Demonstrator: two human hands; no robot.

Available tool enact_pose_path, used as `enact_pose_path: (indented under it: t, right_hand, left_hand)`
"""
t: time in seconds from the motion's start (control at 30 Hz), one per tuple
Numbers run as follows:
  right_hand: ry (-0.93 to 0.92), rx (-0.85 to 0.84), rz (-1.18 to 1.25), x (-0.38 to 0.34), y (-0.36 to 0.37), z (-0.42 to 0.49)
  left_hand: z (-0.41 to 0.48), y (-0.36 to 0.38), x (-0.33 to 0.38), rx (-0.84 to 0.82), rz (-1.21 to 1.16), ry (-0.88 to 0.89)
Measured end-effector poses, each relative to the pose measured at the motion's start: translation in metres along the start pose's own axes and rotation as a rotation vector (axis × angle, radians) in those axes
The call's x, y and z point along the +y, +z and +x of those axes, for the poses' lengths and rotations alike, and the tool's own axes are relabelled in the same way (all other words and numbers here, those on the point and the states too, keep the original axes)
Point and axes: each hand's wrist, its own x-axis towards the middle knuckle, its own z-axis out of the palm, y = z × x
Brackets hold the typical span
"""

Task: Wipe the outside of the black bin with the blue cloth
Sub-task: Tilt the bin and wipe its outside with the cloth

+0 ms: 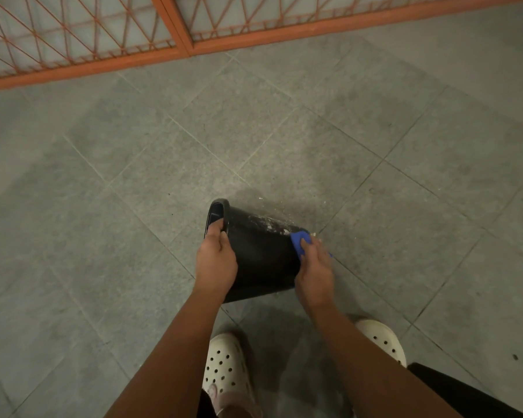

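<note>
The black bin (260, 257) lies tipped on the tiled floor (133, 206), mouth to the left. The left hand (216, 260) closes its grip on the rim. The right hand (314, 274) clutches the blue cloth (299, 241) against the bin's smeared base end.

You are standing on a grey tiled floor (284, 131), its large speckled tiles running diagonally with pale grout lines. Along the far edge an orange metal gate (179, 40) with a diamond lattice is closing off a pale surface behind it. Dim, even light is falling everywhere.
</note>
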Motion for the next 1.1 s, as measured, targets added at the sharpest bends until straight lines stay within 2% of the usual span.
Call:
enact_pose_path:
  t: [0.1,0.17,0.27,0.33,0.5,0.6,0.7,0.77,1.0,1.1]
  right_hand:
    - [-0.118,0.011,0.000,-0.003,0.000,0.001]
    - [-0.127,-0.005,-0.007,0.001,-0.001,0.010]
    - [0.089,-0.028,-0.010,0.005,-0.002,0.014]
    - [0.141,-0.014,-0.076,0.004,0.001,0.006]
    - [-0.073,-0.002,-0.126,-0.003,0.009,-0.006]
    - [-0.128,-0.072,-0.113,-0.006,0.003,0.012]
    - [0.064,-0.123,-0.104,-0.002,-0.004,0.023]
    - [0.125,-0.101,-0.018,-0.004,-0.004,0.018]
    - [-0.128,0.020,0.031,-0.011,-0.005,0.008]
    - [-0.077,0.000,0.018,-0.008,-0.002,0.007]
  left_hand:
    - [-0.005,0.003,-0.002,0.020,-0.026,0.018]
    - [-0.006,0.007,-0.003,0.037,-0.045,0.014]
    - [-0.007,0.013,-0.004,0.090,-0.029,0.039]
    - [-0.006,0.014,-0.005,0.114,-0.006,0.065]
    - [-0.005,0.011,-0.006,0.119,0.050,0.127]
    - [-0.008,0.010,-0.009,0.159,0.018,0.119]
    - [-0.014,0.009,-0.011,0.180,-0.008,0.139]
    - [-0.015,0.009,-0.011,0.164,-0.023,0.144]
    - [-0.006,-0.008,-0.015,0.075,-0.078,0.116]
    - [-0.003,-0.010,-0.011,0.006,-0.049,0.050]
